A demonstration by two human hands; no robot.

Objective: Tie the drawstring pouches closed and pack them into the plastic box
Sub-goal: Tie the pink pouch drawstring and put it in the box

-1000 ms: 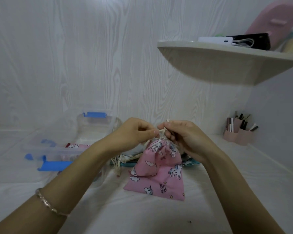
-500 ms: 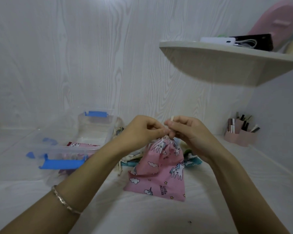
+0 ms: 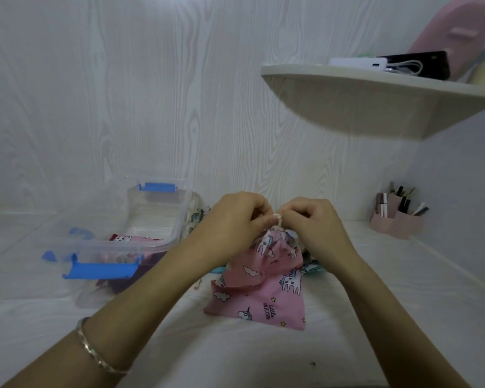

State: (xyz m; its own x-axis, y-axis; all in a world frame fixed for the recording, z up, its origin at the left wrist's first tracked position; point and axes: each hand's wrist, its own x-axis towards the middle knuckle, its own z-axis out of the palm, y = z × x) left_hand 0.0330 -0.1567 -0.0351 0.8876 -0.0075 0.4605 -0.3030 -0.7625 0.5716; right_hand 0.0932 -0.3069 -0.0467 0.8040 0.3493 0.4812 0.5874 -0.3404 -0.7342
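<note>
Pinching cord (image 3: 277,219) at gathered neck of pink pouch (image 3: 266,292) with left hand (image 3: 233,219) and right hand (image 3: 317,224), both curled tight. Resting on table (image 3: 235,357) beside open plastic box (image 3: 177,222).

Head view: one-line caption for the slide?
Left hand and right hand pinch the drawstring of a pink unicorn pouch beside the open plastic box.

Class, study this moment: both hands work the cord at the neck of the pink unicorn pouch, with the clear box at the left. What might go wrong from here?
1. The left hand and right hand pinch only a short bit of drawstring; it may slip and leave a loose knot.
2. The plastic box lies close to the left forearm; swinging the pink pouch over could knock it.
</note>
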